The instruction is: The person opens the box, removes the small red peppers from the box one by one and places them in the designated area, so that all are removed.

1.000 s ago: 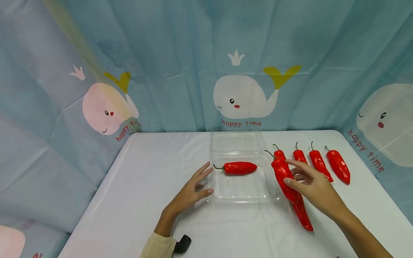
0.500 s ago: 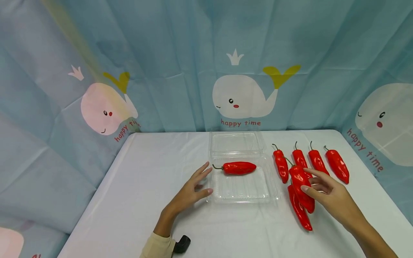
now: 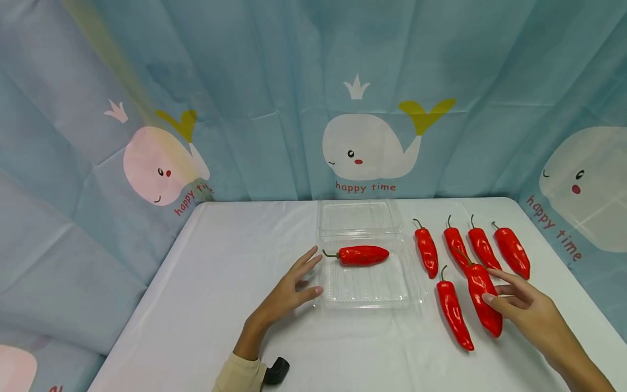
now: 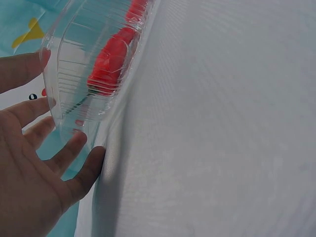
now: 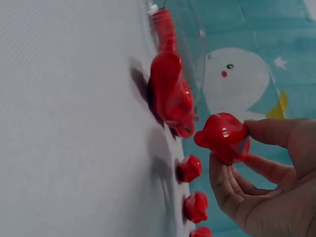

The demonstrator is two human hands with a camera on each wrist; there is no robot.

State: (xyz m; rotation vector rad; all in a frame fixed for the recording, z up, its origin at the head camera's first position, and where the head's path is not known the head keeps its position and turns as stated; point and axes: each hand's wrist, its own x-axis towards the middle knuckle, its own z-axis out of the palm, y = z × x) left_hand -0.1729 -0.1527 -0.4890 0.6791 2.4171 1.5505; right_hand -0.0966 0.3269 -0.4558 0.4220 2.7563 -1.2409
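Observation:
My right hand pinches a red chili pepper between thumb and fingers. In the right wrist view that held pepper is seen end-on, off the white cloth. Close to its left, another red pepper lies on the cloth. My left hand has its fingers spread at the left side of a clear plastic clamshell box. In the left wrist view its fingertips touch or nearly touch the box wall. Inside the opened box one red pepper lies crosswise, stem to the left.
Behind the right hand several red peppers lie in a row, from one near the box to one at the right. The box's lid lies folded back. A blue whale-print curtain hangs behind the white table.
The right hand has carried its pepper rightward and toward the front, from beside the box's right edge to right of the front pepper. The left hand stays in place.

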